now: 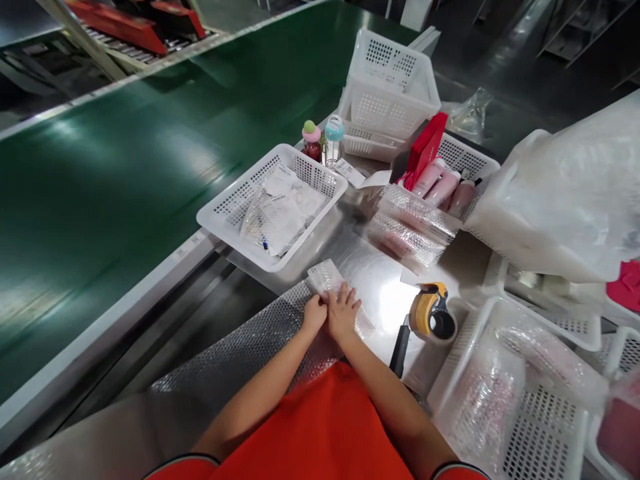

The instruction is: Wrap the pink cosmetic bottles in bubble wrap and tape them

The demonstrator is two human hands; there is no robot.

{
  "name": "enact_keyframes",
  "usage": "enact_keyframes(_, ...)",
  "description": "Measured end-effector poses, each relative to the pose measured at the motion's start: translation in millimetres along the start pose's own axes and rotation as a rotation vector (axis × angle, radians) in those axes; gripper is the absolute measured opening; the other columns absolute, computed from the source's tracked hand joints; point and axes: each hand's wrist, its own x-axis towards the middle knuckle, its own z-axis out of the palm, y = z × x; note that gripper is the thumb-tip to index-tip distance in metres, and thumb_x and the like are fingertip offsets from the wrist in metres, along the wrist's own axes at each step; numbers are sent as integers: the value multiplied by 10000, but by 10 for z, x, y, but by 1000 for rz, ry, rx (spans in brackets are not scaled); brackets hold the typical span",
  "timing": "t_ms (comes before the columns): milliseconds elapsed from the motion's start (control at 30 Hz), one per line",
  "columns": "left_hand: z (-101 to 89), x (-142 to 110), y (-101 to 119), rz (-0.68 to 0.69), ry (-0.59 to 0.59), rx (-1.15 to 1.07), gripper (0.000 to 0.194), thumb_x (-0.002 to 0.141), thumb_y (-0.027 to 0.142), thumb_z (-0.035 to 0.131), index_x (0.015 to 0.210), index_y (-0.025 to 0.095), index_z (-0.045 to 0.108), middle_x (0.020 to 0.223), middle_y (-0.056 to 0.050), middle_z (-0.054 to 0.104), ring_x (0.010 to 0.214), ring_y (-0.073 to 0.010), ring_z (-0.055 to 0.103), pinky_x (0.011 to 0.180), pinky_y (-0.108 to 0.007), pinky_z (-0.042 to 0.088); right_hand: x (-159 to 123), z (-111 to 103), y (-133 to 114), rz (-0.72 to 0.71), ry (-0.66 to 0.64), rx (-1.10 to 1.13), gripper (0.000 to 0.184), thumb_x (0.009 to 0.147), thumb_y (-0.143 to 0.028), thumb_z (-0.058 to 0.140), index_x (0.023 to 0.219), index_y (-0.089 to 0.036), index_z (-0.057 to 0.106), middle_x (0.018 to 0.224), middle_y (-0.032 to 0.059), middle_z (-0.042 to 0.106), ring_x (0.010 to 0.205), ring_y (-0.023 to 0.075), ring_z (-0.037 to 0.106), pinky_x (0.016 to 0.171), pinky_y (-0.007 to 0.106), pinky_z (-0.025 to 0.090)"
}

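A small bubble-wrapped packet (324, 273) lies on the metal table in front of me. My left hand (314, 315) is closed in a fist at its near left edge, pinching the bubble wrap. Fingers spread, my right hand (343, 312) presses flat on the near right part of the packet. What is inside the packet cannot be made out. Under my forearms a long sheet of bubble wrap (240, 350) stretches toward the lower left. To the right of my hands sit a yellow tape dispenser (425, 310) and a black-handled knife (399, 350).
A white basket (210, 217) with wrapped packets stands ahead, beside two bottles (334, 140). A green conveyor belt (150, 173) runs along the left. Stacked baskets (380, 100), bubble-wrapped bundles (413, 227), pink tubes (444, 188) and a basket of wrapped goods (545, 427) crowd the right.
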Motion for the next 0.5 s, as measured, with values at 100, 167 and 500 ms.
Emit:
enact_keyframes(100,27,26,-9,-55,49,18,163,786,81,562,829,135,710,884,-105,765,865,-215,686,832,-315,511,8,1,-27,5,-58,26,463,1036,-267,397,1476,-320,527,1677,165,282,1468,435,349,1084,686,318)
enact_keyframes(167,45,56,5,-75,63,24,168,767,68,544,777,144,693,820,-86,746,838,-216,681,812,-311,507,33,-20,16,5,-73,50,454,1047,-288,394,1474,-369,524,1683,123,288,1463,394,370,1093,628,353)
enact_keyframes(500,303,92,381,137,22,119,566,810,184,594,1373,128,585,1363,-186,647,1283,-262,593,1077,-401,478,392,-177,606,79,12,-80,653,984,-324,550,1598,-346,328,1628,206,353,1367,384,451,1033,572,403)
